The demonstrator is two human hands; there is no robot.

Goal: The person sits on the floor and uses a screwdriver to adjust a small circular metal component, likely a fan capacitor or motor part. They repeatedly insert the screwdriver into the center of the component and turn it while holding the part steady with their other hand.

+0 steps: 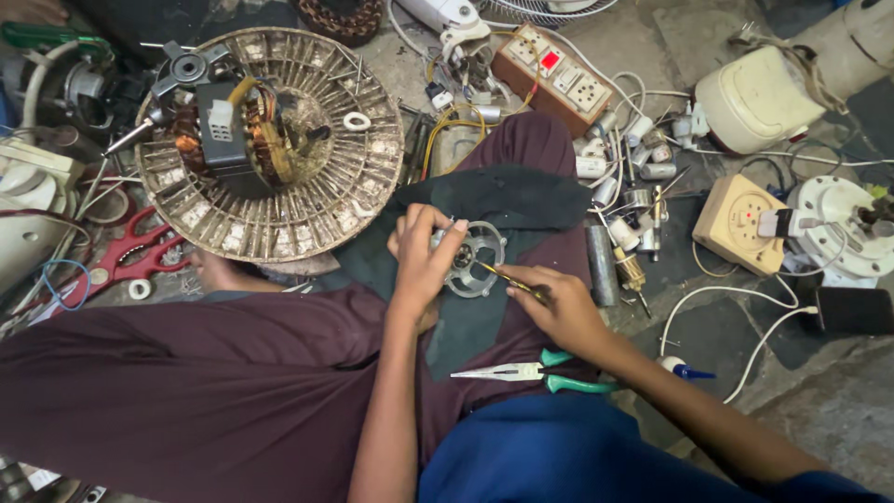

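Motor end bracket (473, 258), a round grey metal casting with spoked openings, resting on a dark cloth (521, 200) over the lap, above the floor clutter. Head view only: left hand (424, 256) clamped round the bracket's left rim, fingers curled over the top; right hand (559, 303) closed on a thin yellow-handled screwdriver (507, 279), tip poked into the bracket near its hub. Green-handled needle-nose pliers (531, 373) lying loose on the thigh below. Dusty fan guard with copper-wound motor (265, 140) propped to the left; brown switchboard (551, 79) and scattered capacitors (619, 172) beyond the knee. Risks, judged: screwdriver tip slipping toward the left fingers under pressure; pliers sliding off the thigh with any leg shift; small parts lost among floor clutter.
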